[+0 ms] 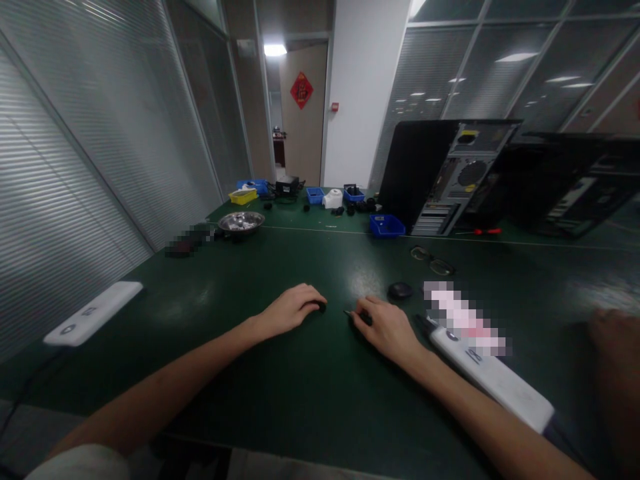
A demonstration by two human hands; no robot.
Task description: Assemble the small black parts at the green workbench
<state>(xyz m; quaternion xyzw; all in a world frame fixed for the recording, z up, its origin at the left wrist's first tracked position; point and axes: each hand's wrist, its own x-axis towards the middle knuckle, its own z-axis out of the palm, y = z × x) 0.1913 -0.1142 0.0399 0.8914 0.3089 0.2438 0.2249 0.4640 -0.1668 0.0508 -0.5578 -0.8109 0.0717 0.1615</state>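
Note:
Over the middle of the green table (pixel 215 380), my left hand (pixel 290 309) is closed with its fingertips on a small black piece (pixel 322 307). To its right, my right hand (pixel 384 327) grips a small dark tool (pixel 367 318). The tool's thin tip points left toward the black piece, with a gap between them. Its exact kind is too small to make out. Just beyond my right hand lies a black computer mouse (pixel 400 291).
White power strips (pixel 493 377) lie beside my right forearm and at the left (pixel 95 313). Glasses (pixel 433 261), a metal bowl (pixel 241 223), a blue bin (pixel 387 227) and a computer tower (pixel 440 177) stand farther back. Another person's blurred hand (pixel 617 340) is at the right edge.

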